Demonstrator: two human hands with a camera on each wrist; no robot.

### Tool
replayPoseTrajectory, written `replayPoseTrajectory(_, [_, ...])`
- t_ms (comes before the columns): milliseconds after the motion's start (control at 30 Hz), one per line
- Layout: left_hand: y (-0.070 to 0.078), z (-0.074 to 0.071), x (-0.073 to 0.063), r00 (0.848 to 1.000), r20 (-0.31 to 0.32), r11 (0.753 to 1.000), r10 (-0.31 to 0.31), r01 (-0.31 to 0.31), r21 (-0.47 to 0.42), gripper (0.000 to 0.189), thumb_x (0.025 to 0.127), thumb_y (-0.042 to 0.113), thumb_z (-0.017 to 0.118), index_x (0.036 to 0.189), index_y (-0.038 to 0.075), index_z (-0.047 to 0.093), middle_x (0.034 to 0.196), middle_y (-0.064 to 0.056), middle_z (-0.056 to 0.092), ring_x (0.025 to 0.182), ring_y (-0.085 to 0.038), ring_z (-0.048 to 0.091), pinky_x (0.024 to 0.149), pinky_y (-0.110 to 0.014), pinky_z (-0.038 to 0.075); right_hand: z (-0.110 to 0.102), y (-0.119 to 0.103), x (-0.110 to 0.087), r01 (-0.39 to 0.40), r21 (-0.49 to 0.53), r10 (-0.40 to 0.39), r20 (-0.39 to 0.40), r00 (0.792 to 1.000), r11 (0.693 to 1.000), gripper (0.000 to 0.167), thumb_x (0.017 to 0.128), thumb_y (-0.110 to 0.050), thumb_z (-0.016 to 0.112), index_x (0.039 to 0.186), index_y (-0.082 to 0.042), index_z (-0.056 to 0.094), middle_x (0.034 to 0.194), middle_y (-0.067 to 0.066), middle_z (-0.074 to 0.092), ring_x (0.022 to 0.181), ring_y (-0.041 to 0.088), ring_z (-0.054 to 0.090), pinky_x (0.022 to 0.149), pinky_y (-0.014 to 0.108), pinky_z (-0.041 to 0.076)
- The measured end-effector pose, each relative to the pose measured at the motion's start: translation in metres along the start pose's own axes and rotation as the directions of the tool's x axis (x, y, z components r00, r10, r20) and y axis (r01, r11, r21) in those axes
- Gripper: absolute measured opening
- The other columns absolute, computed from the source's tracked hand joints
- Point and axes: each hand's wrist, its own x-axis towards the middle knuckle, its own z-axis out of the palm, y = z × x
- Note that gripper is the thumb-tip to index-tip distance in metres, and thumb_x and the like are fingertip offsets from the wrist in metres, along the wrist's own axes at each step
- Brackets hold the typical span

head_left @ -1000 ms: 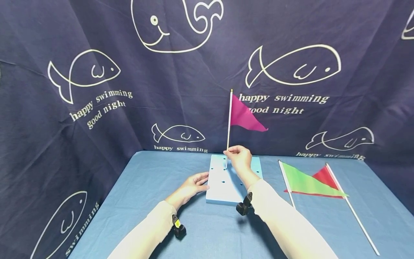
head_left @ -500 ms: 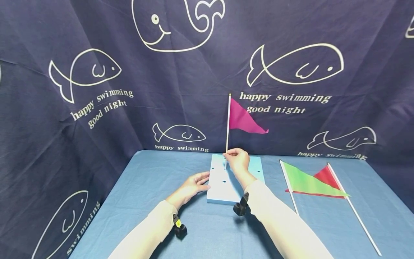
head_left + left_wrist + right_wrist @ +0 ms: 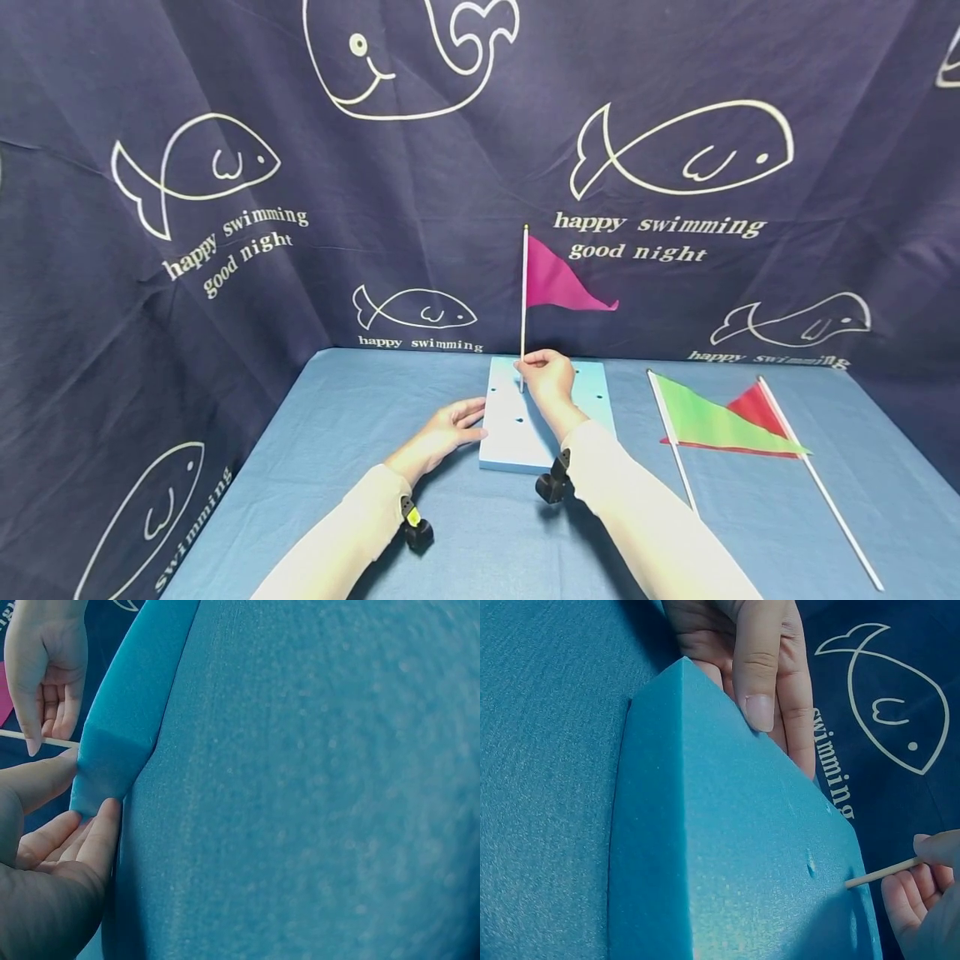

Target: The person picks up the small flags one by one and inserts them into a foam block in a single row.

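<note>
A magenta pennant flag (image 3: 551, 279) on a thin white pole stands nearly upright, gripped low on the pole by my right hand (image 3: 549, 379). In the right wrist view the pole's lower end (image 3: 855, 882) meets the top face of a light blue foam block (image 3: 742, 847), right at a hole in the head view. My left hand (image 3: 441, 433) touches the block's left edge. Its thumb (image 3: 45, 780) lies along the top edge and its extended fingers (image 3: 101, 840) press the side. The right hand covers part of the block's top.
Several small holes (image 3: 520, 420) dot the block's top. On the blue tablecloth (image 3: 360, 392) to the right lie a green pennant flag (image 3: 708, 417) and a red pennant flag (image 3: 757, 408), overlapping. A dark printed curtain (image 3: 262, 292) stands behind the table.
My right hand has moved slightly down and left with the magenta flag, and its pole has become more upright. The left hand and the block stay in place.
</note>
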Motion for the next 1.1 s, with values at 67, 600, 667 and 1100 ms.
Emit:
replayPoseTrajectory(67, [0.0, 0.0, 0.0, 1.0, -0.003, 1.0, 0.0, 0.0, 0.001, 0.061, 0.088, -0.003, 0.064, 0.144, -0.005, 0.039, 0.149, -0.023, 0.04, 0.141, -0.033, 0.037, 0.106, -0.035, 0.046, 0.0, 0.0, 0.0, 0.002, -0.002, -0.002, 0.001, 1.0, 1.0, 0.011, 0.078, -0.01, 0.079, 0.083, -0.002, 0.074, 0.074, 0.013, 0.069, 0.057, 0.01, 0.055, 0.051, 0.016, 0.045])
replayPoseTrajectory(600, [0.0, 0.0, 0.001, 1.0, 0.005, 1.0, 0.008, -0.008, -0.004, 0.06, 0.089, -0.003, 0.064, 0.144, -0.004, 0.039, 0.149, -0.022, 0.041, 0.141, -0.032, 0.037, 0.106, -0.035, 0.046, -0.006, -0.006, -0.001, -0.04, -0.025, 0.041, 0.046, 0.998, 0.999, 0.021, 0.075, -0.014, 0.081, 0.091, -0.003, 0.072, 0.082, 0.011, 0.069, 0.069, 0.016, 0.06, 0.055, 0.018, 0.044])
replayPoseTrajectory(667, [0.001, -0.001, 0.001, 1.0, 0.007, 1.0, 0.006, -0.006, 0.001, 0.06, 0.089, -0.002, 0.064, 0.144, -0.004, 0.04, 0.149, -0.022, 0.041, 0.141, -0.032, 0.037, 0.107, -0.035, 0.045, -0.008, -0.006, -0.001, -0.044, -0.028, 0.045, 0.055, 0.997, 0.999, 0.022, 0.076, -0.015, 0.081, 0.092, -0.003, 0.072, 0.084, 0.012, 0.07, 0.07, 0.017, 0.061, 0.056, 0.018, 0.044])
replayPoseTrajectory(1100, [0.001, 0.0, 0.0, 1.0, -0.003, 1.0, 0.003, -0.003, 0.011, 0.061, 0.089, -0.002, 0.064, 0.144, -0.004, 0.04, 0.149, -0.022, 0.041, 0.141, -0.032, 0.037, 0.107, -0.036, 0.044, -0.017, -0.016, 0.0, -0.039, -0.047, 0.044, 0.117, 0.992, 0.998, 0.028, 0.078, -0.015, 0.08, 0.101, -0.003, 0.07, 0.093, 0.013, 0.07, 0.088, 0.027, 0.065, 0.072, 0.031, 0.053])
